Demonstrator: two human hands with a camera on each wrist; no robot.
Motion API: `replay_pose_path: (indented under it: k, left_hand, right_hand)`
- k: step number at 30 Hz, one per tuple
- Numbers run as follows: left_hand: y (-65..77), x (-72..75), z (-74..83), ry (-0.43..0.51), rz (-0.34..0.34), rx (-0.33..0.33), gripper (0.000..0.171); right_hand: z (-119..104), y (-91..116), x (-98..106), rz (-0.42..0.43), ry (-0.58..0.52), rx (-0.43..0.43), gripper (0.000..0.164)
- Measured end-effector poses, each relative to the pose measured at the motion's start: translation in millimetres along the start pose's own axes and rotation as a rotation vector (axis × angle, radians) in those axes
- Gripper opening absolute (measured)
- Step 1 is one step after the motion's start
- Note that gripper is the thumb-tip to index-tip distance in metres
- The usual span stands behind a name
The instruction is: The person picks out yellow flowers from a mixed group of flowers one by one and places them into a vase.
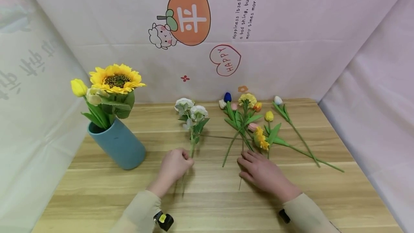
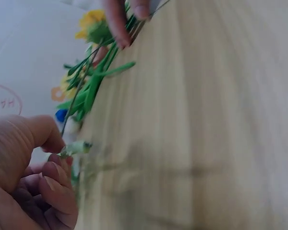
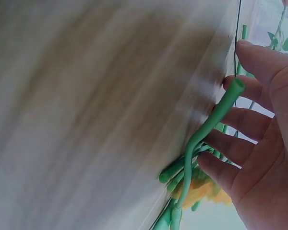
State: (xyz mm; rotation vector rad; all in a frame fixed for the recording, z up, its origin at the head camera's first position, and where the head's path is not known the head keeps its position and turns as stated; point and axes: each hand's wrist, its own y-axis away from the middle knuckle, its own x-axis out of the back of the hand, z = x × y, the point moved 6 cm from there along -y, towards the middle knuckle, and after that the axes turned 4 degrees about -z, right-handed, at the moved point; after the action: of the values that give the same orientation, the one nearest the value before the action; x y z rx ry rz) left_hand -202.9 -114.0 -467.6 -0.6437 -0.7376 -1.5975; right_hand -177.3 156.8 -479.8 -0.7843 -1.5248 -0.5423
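Observation:
My left hand (image 1: 176,163) pinches the stem of a white artificial flower (image 1: 198,113) between thumb and fingers, with the blooms pointing away from me. In the left wrist view the cut end of its pale green stem (image 2: 78,147) sticks out past the fingertips. My right hand (image 1: 260,170) rests at the near side of a bunch of artificial flowers, fingers slightly bent and spread. A thin dark stem (image 1: 240,182) passes beside its fingertips, and an orange-yellow flower (image 1: 261,138) lies just beyond. In the right wrist view, thick green stems (image 3: 194,136) cross in front of the palm.
At the left a blue vase (image 1: 121,148) leans, holding a sunflower (image 1: 117,82) and a yellow tulip (image 1: 78,87). A yellow carnation-like flower (image 1: 247,100), a blue tulip (image 1: 228,97) and a white tulip (image 1: 277,100) lie toward the back of the wooden table (image 1: 207,204). Printed cloth (image 1: 129,17) hangs behind.

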Motion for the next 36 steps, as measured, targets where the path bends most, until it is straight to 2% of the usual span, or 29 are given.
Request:
replay_pose_path:
  k: [6, 13, 20, 25, 28, 30, 33, 36]
  left_hand:
    - [-2.4, 21.8, -11.7, -0.048, -0.016, 0.029, 0.01]
    - [-3.2, 42.2, -35.7, -0.223, 0.038, 0.084, 0.015]
    - [-2.0, 40.8, -52.1, -0.305, 0.014, 0.117, 0.024]
    - [-0.2, 35.9, -55.9, -0.366, 0.013, 0.097, 0.018]
    - [-0.4, 35.3, -48.2, -0.427, 0.072, 0.047, 0.015]
    - [-1.8, 34.0, -37.3, -0.471, 0.125, -0.028, 0.017]
    - [-4.5, 27.4, -17.2, -0.536, 0.181, -0.2, 0.028]
    - [-6.8, 15.0, 1.1, -0.576, 0.19, -0.376, 0.038]
  right_hand:
    - [-1, 1, 1, 0.027, 0.001, 0.0, 0.043]
    - [-1, 0, 1, 0.025, 0.008, -0.003, 0.043]
    - [-1, 0, 2, 0.01, 0.005, -0.009, 0.043]
    - [-2, 1, 3, -0.005, -0.012, -0.021, 0.044]
    - [-1, 2, 10, 0.039, -0.03, -0.037, 0.043]
    - [2, 2, 19, 0.107, -0.031, -0.042, 0.042]
    - [10, 4, 37, 0.24, 0.002, -0.034, 0.039]
    - [24, 9, 54, 0.355, 0.041, -0.03, 0.037]
